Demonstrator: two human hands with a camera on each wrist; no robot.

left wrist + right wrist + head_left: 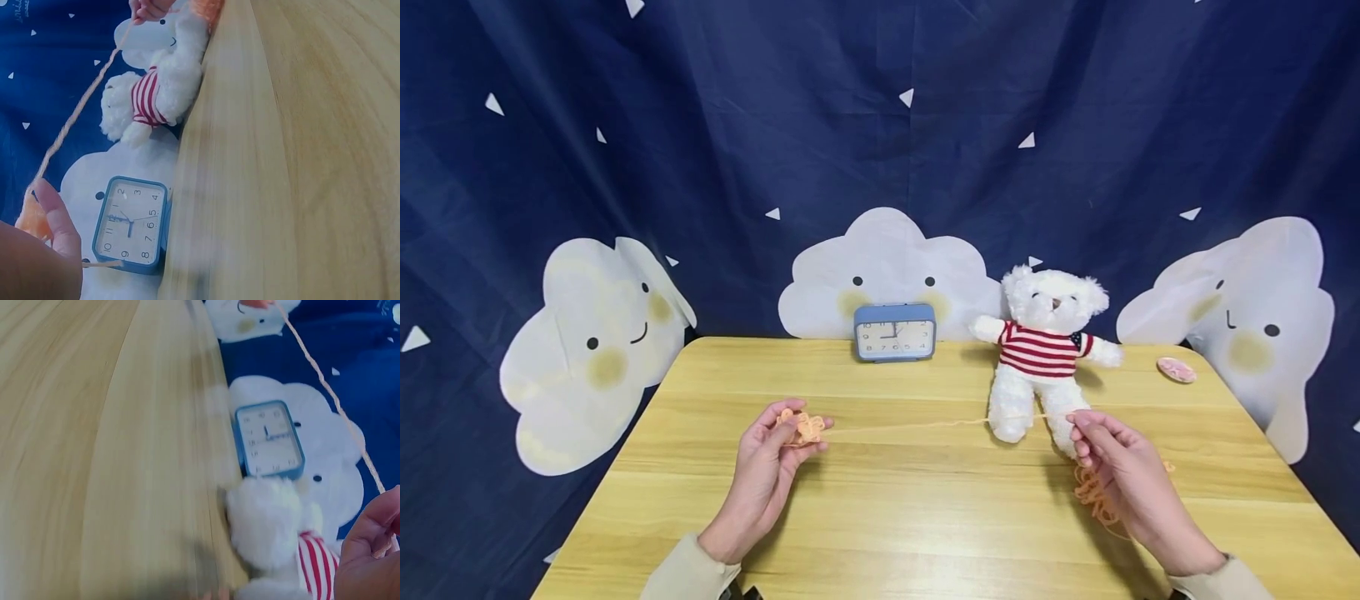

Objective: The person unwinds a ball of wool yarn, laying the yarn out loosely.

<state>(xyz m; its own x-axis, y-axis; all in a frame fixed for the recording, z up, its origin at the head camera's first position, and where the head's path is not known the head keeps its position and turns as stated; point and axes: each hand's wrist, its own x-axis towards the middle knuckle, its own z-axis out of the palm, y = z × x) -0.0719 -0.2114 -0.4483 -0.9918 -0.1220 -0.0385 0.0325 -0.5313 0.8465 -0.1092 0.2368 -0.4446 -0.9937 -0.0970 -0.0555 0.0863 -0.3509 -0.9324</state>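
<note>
My left hand (765, 471) holds a small peach-orange crocheted piece (809, 427) with looped, petal-like edges, its thumb on top. From that piece a strand of yarn (910, 427) runs nearly straight across to my right hand (1131, 483), which pinches it between thumb and fingertips above the table. Below the right hand lies a loose tangle of the same yarn (1093, 498), partly covered by that hand. In the left wrist view a short, thin pale end (103, 264) juts out past the left thumb; whether it is yarn or a tool I cannot tell.
A blue alarm clock (895, 332) stands at the back of the wooden table (865, 525). Right of it a white teddy bear (1051, 308) in a striped sweater sits behind the strand. A small pink oval object (1176, 370) lies at the back right. A dark blue curtain (820, 108) hangs behind.
</note>
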